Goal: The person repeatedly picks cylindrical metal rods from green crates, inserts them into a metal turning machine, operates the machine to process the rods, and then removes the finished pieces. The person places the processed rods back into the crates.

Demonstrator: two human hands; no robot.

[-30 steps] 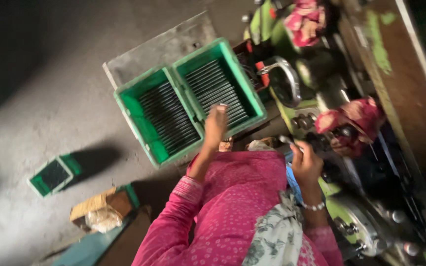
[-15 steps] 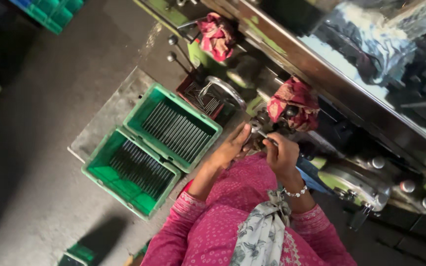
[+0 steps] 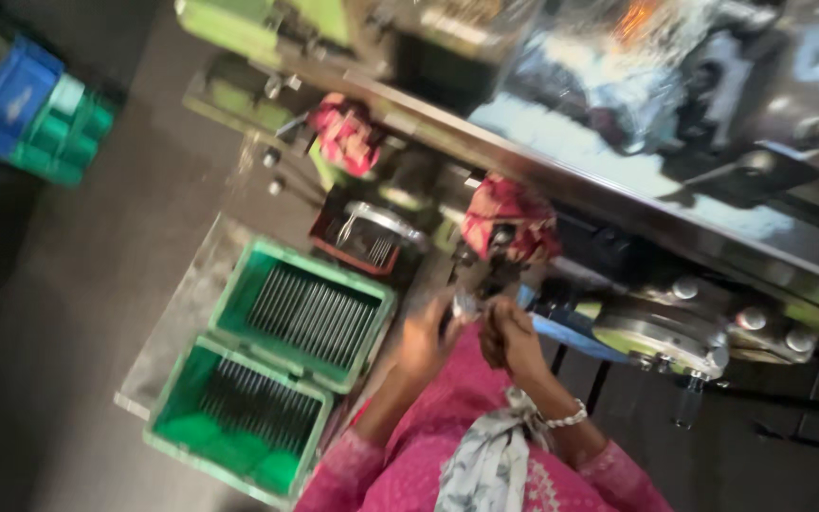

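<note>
My left hand [image 3: 421, 338] and my right hand [image 3: 509, 335] meet just below a green machine's work area, both closed around a small metal piece [image 3: 467, 305] held between the fingertips. The frame is blurred, so the piece's shape is unclear. My sleeves are pink and a bead bracelet [image 3: 561, 417] sits on my right wrist. Directly above my hands, a red rag [image 3: 509, 216] is wrapped over a machine part.
Two green crates [image 3: 239, 372] filled with rows of dark metal rods sit on a grey tray at my left. A second red rag [image 3: 343, 133] covers another machine part. A small dark tray [image 3: 364, 237] holds more parts. Blue and green bins [image 3: 35, 112] stand on the floor.
My left hand came off the green crates and joined my right hand at the machine. The view swung right and upward, bringing the machine's long metal bed into sight.
</note>
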